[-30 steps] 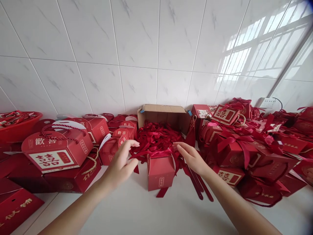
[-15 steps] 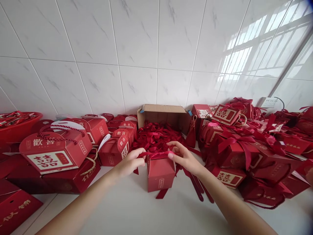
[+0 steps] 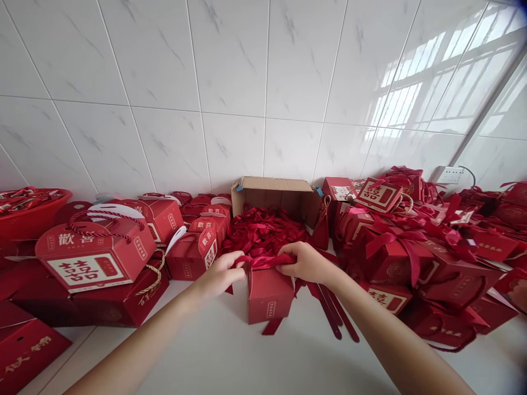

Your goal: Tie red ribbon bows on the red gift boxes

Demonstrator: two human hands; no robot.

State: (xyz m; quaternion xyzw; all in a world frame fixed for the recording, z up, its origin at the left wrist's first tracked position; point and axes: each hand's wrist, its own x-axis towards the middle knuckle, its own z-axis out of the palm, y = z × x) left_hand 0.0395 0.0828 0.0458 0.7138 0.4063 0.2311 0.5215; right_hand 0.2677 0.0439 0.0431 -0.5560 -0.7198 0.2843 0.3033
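Observation:
A small red gift box (image 3: 269,299) stands upright on the white table in front of me. Across its top runs a red satin ribbon (image 3: 263,262). My left hand (image 3: 224,272) pinches the ribbon at the box's left top corner. My right hand (image 3: 302,264) is closed at the right side of the top, thumb and fingers together on the ribbon. The ribbon's middle lies between both hands. One ribbon end (image 3: 272,326) pokes out beneath the box's front.
Behind the box, a cardboard carton (image 3: 278,192) spills a heap of red ribbons (image 3: 263,227). Boxes with rope handles (image 3: 94,255) crowd the left; ribbon-tied boxes (image 3: 405,255) pile up on the right. A red basin (image 3: 24,216) stands far left, a power strip (image 3: 447,175) by the wall.
My right hand has moved slightly inward over the box top, its fingers now closed and turned down on the ribbon. My left hand has barely moved.

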